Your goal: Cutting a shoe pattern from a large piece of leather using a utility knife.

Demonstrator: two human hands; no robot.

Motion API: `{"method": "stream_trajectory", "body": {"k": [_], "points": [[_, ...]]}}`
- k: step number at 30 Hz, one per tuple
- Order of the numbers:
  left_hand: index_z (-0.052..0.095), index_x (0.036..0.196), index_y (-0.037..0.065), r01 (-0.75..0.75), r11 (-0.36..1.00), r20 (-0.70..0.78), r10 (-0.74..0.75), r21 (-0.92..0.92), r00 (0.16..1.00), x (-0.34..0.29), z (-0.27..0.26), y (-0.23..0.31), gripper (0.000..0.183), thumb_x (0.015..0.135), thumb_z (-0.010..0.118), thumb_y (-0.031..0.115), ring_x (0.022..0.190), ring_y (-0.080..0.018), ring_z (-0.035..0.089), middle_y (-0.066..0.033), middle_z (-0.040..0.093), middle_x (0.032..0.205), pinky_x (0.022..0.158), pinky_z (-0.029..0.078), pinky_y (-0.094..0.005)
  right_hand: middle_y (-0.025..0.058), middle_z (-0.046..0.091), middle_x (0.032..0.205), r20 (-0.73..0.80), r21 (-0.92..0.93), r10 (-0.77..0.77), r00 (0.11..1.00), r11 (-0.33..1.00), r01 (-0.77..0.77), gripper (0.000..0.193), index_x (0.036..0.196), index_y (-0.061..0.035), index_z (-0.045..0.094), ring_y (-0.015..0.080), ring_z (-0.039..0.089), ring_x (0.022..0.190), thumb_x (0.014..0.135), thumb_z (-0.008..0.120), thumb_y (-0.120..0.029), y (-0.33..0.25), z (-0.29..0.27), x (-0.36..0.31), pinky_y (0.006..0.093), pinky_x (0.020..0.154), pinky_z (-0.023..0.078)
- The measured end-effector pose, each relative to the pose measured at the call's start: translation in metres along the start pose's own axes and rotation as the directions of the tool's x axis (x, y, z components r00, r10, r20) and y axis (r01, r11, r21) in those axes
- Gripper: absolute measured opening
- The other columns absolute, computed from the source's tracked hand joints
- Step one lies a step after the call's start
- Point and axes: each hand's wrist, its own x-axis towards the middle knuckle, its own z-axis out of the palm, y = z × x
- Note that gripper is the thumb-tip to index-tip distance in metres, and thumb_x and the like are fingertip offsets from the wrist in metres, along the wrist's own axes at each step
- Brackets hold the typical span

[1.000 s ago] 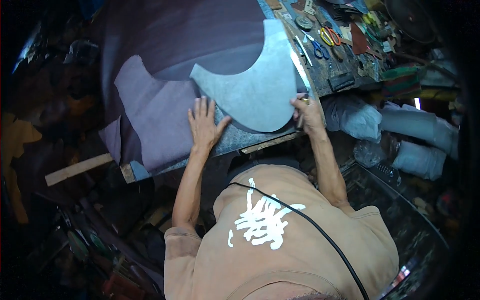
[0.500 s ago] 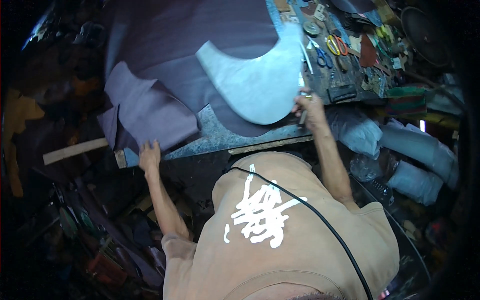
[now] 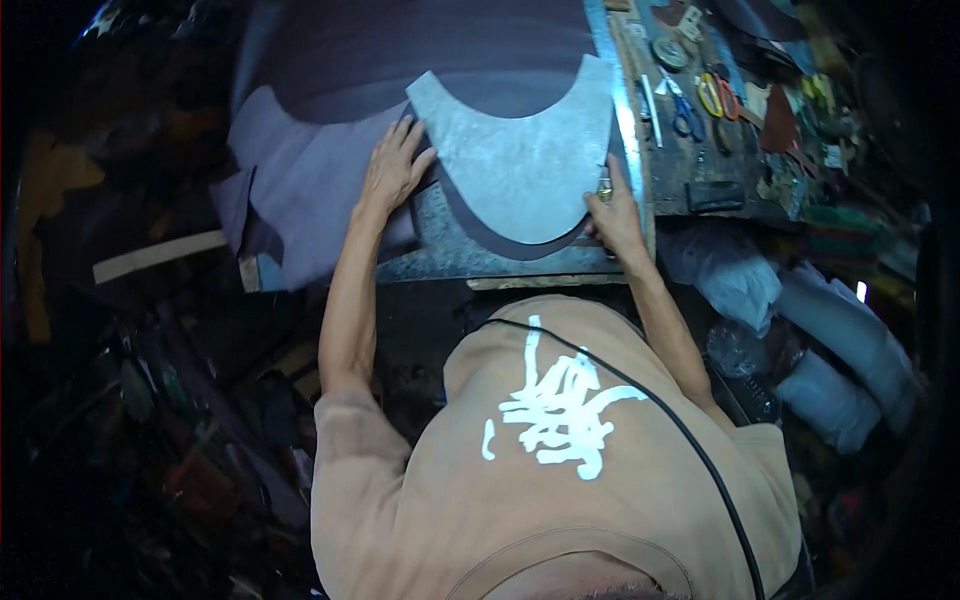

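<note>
A pale grey, U-shaped sheet template (image 3: pixel 510 170) lies flat on dark purple-brown leather (image 3: pixel 490 238), whose curved margin shows below it. My left hand (image 3: pixel 393 168) rests on the leather with fingers stretched out, its fingertips beside the template's left horn. My right hand (image 3: pixel 618 218) is at the template's right edge, closed around a slim tool (image 3: pixel 604 187) with a brass-coloured part; its working end is hidden. Left of the template, a loose, folded leather flap (image 3: pixel 310 185) spreads over the bench, partly under my left forearm.
On the bench's right side are blue-handled scissors (image 3: pixel 687 118), orange-and-yellow-handled scissors (image 3: pixel 718 95), a round tin (image 3: pixel 669 53), a white stick (image 3: pixel 651 110) and a black case (image 3: pixel 715 195). Plastic-wrapped rolls (image 3: pixel 840 325) stand at right. A wooden strip (image 3: pixel 160 256) sticks out at left.
My left hand has moved from the leather flap's near edge up beside the template. The template has come down to lie flat, and the flap is spread farther right. My right hand still grips the tool.
</note>
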Motion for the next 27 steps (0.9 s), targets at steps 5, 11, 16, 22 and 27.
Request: {"method": "stream_trajectory", "body": {"k": [5, 11, 16, 22, 27], "points": [[0.046, 0.144, 0.019, 0.157, 0.95, -0.085, -0.138, 0.271, 0.987, -0.017, 0.01, -0.064, 0.051, 0.1, 0.042, 0.044, 0.143, -0.0393, 0.028, -0.0153, 0.039, 0.152, 0.112, 0.025, -0.0596, 0.0098, 0.063, 0.069, 0.014, -0.069, -0.009, 1.0, 0.998, 0.01, 0.072, 0.153, -0.0033, 0.026, 0.0128, 0.056, 0.047, 0.09, 0.059, -0.007, 0.007, 0.004, -0.003, 0.0294, 0.041, 0.044], [0.053, 0.14, 0.022, 0.504, 0.737, -0.124, -0.508, 0.451, 0.852, -0.055, -0.027, -0.121, 0.05, 0.095, 0.042, 0.043, 0.136, -0.04, 0.04, -0.0196, 0.053, 0.138, 0.109, 0.03, -0.0593, 0.0168, 0.066, 0.083, -0.013, -0.113, 0.009, 1.0, 0.994, -0.011, 0.073, 0.152, -0.0032, 0.028, 0.0144, 0.057, 0.049, 0.088, 0.061, -0.009, -0.002, 0.01, -0.019, 0.0318, 0.045, 0.046], [0.069, 0.114, 0.012, 0.591, 0.583, -0.07, -0.677, 0.557, 0.733, -0.1, -0.063, -0.151, 0.046, 0.094, 0.039, 0.04, 0.109, -0.0356, 0.063, -0.0168, 0.07, 0.111, 0.096, 0.043, -0.0522, 0.0149, 0.066, 0.082, -0.039, -0.159, 0.04, 0.998, 0.986, -0.045, 0.074, 0.152, -0.0033, 0.028, 0.0148, 0.057, 0.05, 0.087, 0.062, -0.01, -0.009, 0.01, -0.023, 0.0326, 0.048, 0.047], [0.069, 0.116, 0.007, 0.6, 0.485, 0.208, -0.857, 0.636, 0.471, -0.156, -0.108, -0.119, 0.054, 0.095, 0.043, 0.05, 0.114, -0.036, 0.062, -0.0192, 0.066, 0.119, 0.096, 0.048, -0.0483, 0.0287, 0.068, 0.085, 0.017, -0.157, 0.039, 0.999, 0.987, -0.036, 0.07, 0.147, -0.0013, 0.036, 0.0387, 0.069, 0.076, 0.083, 0.06, -0.017, 0.003, 0.016, -0.014, 0.0463, 0.074, 0.053], [0.065, 0.119, 0.007, 0.673, 0.71, -0.24, -0.629, 0.21, 0.739, -0.117, -0.128, -0.047, 0.049, 0.095, 0.054, 0.049, 0.099, -0.0399, 0.067, -0.0233, 0.069, 0.105, 0.086, 0.051, -0.0469, 0.0295, 0.068, 0.084, -0.01, -0.236, 0.096, 0.995, 0.967, -0.096, 0.07, 0.147, 0.0016, 0.036, 0.0395, 0.069, 0.075, 0.083, 0.059, -0.018, -0.015, 0.013, -0.021, 0.0476, 0.074, 0.053]]}}
